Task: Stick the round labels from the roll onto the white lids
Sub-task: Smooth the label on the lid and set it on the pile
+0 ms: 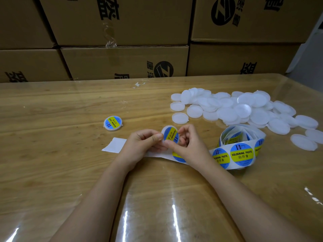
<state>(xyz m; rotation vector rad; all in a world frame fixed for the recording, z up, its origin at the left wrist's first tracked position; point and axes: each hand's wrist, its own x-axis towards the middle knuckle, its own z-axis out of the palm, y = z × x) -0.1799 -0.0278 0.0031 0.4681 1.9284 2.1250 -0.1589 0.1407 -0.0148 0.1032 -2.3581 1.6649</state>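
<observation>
White lid (162, 131) with soldering-paste label (172, 135), tilted up mid-table, pinched by left hand (141, 144) at nine o'clock and right hand (189, 146) at three. Best smoothed centre outward, thumbs flattening edges. Label roll (242, 147) at three; bare lids (244, 109) at one.

1. A lid (170, 134) is held between the left hand (139, 142) and the right hand (188, 145), above the middle of the counter (52, 172).
2. The roll of labels (243, 145) is placed on the counter, just right of the right hand.
3. The backing strip (113, 144) is laid leftward from the roll, under both hands.
4. A pile of lids (244, 109) is spread behind and to the right of the roll.
5. A labelled lid (113, 123) is set alone, behind and left of the left hand.
6. Boxes (122, 23) are stacked behind the counter.
</observation>
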